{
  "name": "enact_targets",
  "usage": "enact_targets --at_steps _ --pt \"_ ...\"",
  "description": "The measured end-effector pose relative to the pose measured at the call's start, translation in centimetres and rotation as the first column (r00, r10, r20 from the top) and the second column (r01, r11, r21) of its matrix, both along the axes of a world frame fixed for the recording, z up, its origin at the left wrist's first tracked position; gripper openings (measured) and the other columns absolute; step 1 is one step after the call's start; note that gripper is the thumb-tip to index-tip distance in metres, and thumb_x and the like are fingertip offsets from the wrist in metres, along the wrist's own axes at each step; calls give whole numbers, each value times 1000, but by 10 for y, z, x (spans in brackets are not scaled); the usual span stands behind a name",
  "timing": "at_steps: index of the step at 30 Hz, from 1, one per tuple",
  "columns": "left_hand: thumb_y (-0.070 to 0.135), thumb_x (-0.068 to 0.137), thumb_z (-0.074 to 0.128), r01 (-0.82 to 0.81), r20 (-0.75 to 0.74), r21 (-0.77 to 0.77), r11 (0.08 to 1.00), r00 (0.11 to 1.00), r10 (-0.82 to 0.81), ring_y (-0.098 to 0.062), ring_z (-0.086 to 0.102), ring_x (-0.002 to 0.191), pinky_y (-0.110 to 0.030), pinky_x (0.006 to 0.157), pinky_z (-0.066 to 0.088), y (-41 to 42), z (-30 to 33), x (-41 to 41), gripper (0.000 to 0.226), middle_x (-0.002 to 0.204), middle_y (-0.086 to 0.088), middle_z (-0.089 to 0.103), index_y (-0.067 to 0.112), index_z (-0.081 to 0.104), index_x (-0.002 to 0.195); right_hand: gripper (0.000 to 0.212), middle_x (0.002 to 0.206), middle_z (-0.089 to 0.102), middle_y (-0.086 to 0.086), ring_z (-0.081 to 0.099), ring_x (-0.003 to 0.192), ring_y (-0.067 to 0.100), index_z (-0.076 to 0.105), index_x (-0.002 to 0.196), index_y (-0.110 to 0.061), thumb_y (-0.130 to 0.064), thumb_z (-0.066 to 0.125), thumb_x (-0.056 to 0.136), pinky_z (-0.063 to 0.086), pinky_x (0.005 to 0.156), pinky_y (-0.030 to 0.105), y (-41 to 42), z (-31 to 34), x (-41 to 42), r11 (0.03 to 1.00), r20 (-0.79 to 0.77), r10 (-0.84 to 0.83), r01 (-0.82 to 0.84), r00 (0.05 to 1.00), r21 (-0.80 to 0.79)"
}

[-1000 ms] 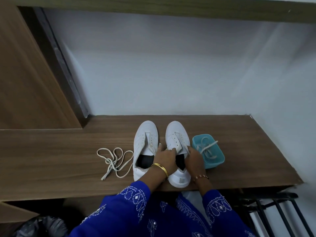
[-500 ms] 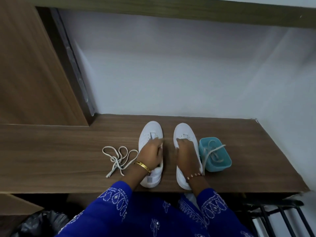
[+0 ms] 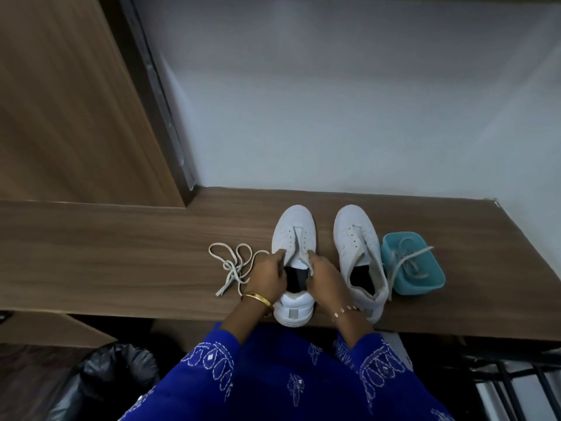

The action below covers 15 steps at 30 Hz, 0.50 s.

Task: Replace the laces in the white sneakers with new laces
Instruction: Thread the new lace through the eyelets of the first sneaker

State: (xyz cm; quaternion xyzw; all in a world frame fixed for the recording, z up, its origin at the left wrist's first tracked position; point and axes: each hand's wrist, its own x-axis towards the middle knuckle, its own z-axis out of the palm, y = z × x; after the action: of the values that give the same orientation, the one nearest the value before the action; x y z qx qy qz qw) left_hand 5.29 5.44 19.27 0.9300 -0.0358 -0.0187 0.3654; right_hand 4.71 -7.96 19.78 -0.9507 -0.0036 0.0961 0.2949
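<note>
Two white sneakers stand side by side on the wooden shelf [image 3: 121, 253], toes toward the wall, both without laces. My left hand [image 3: 268, 276] grips the left edge of the left sneaker's [image 3: 294, 235] opening. My right hand [image 3: 326, 276] grips the right edge of that same opening, near the tongue. The right sneaker [image 3: 356, 241] stands untouched beside it. A loose tangle of off-white laces [image 3: 233, 267] lies on the shelf left of the shoes. More laces [image 3: 406, 259] sit in a small teal tub [image 3: 425, 282] at the right, one end hanging over its rim.
A wooden cabinet panel [image 3: 76, 101] rises at the left and a pale wall [image 3: 334, 101] stands behind the shelf. Below the shelf edge a black bin bag [image 3: 118, 372] sits at the left and a dark metal rack [image 3: 516, 384] at the right.
My right hand has left the right sneaker and moved to the left one. Both hands now hold the left sneaker's opening, nearer its heel. The camera has shifted left.
</note>
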Motion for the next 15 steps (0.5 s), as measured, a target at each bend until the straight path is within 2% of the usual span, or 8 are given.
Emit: enact_targets --at_steps 5,9,11,12,15 --pt "1 86 47 -32 -16 -16 999 999 32 -32 57 105 -22 76 36 -4 -9 -12 47 117 -19 59 10 48 132 56 135 46 13 49 120 29 35 141 -9 3 44 87 41 95 30 -3 3 -10 1000 3 8 -8 1000 -10" --pt "6 89 51 -8 -25 -68 998 1000 7 -28 59 107 -17 80 36 3 -5 -9 39 116 -16 63 7 53 128 27 107 60 17 58 103 34 59 109 -2 -3 50 83 46 77 33 -2 11 -1 999 50 -28 27 998 19" --pt "5 90 50 -44 -6 -129 991 999 43 -27 61 103 -17 81 38 12 -5 -8 31 110 -15 66 5 60 120 33 113 58 17 55 108 32 58 116 0 -4 52 84 45 86 35 0 17 0 999 119 -46 43 992 26" --pt "2 90 49 -73 16 -145 987 997 76 -27 63 97 -16 76 38 17 -6 -8 28 104 -15 68 4 64 114 37 118 56 16 52 113 30 55 122 -1 -5 53 86 42 92 33 2 21 0 999 158 -46 41 986 32" --pt "-4 85 50 -150 71 -76 986 985 155 -31 63 88 -18 65 32 31 -14 -9 25 92 -16 70 2 69 100 36 119 56 13 50 114 25 56 124 -4 -8 53 88 39 94 26 8 28 -2 996 250 -27 4 968 92"
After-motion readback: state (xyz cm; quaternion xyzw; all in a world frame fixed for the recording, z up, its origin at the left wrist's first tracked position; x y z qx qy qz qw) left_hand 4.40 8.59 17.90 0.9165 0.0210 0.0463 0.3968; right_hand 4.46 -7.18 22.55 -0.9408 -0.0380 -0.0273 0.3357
